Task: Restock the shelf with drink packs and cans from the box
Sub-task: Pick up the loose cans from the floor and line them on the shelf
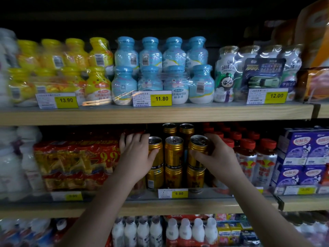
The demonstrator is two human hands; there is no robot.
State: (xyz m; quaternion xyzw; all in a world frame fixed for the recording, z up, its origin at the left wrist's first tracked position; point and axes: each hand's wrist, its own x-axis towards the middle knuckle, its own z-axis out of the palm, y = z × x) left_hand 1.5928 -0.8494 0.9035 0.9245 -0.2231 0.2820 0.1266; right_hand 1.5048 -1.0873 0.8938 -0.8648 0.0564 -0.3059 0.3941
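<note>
Both of the person's arms reach up to the middle shelf (160, 207), where gold cans stand stacked two high above a yellow price tag (173, 193) reading 6.00. The left hand (138, 154) wraps the left can (155, 152) of the upper row, thumb across its front and fingers spread behind it toward the red pack (76, 163) next door. The right hand (216, 157) closes around the right can (197, 150), which leans a little to the left, its thumb pressed on the front. The middle can (174, 151) stands free between the two hands, touched by neither. Red-capped bottles (256, 157) crowd just right of the cans. On the shelf above sit wrapped packs of blue bottles (162, 68) and yellow bottles (60, 68).
</note>
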